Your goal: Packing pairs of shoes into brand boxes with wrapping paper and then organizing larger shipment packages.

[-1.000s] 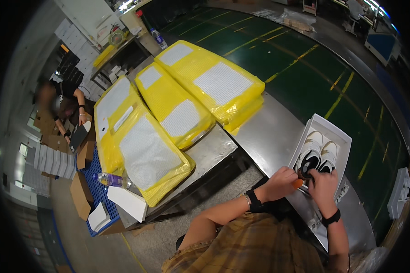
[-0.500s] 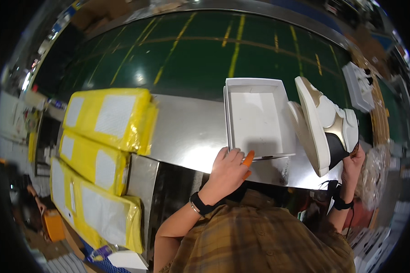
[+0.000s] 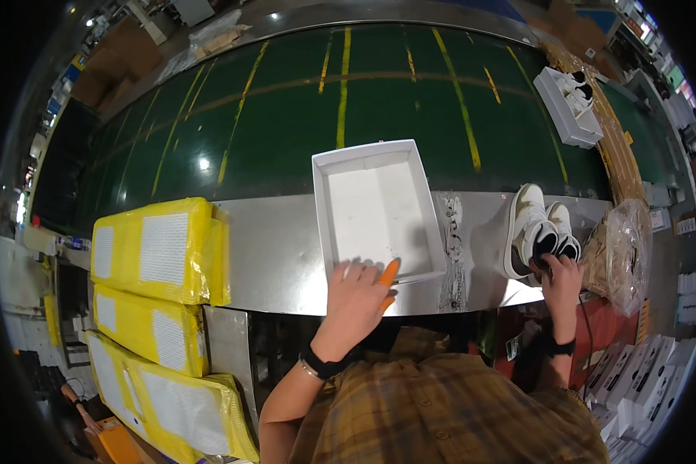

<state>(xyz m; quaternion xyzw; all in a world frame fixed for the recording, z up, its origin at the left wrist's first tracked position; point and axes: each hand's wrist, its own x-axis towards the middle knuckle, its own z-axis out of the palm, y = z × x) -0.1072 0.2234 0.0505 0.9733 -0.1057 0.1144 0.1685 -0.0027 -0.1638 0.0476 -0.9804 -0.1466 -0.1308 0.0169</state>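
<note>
Stainless steel worktable [image 3: 286,247] along a green conveyor belt [image 3: 301,116] with yellow stripes. Empty white shoebox tray [image 3: 375,209] open side up on the steel, far edge reaching the belt.

Left hand [image 3: 356,298] at the near rim of the tray, fingers closed around an orange tool [image 3: 388,274] whose tip points toward the tray's near right corner. Right hand [image 3: 561,278] closed over the heels of a pair of white and black sneakers [image 3: 537,232] lying side by side on the steel, well right of the tray; exact finger placement inside the collars not discernible.

For a clean step:
- Keep both sneakers pinched together as one unit; lift, do not drag.
- Steady the tray at the near rim with the tool hand to stop sliding on smooth steel.
- Keep the orange tip clear of the tray wall and shoe uppers.

Yellow wrapped parcels [image 3: 158,251] stacked at left. Crumpled clear plastic wrap [image 3: 626,247] just right of the sneakers. Second open box holding shoes [image 3: 572,104] on the belt's far right.
</note>
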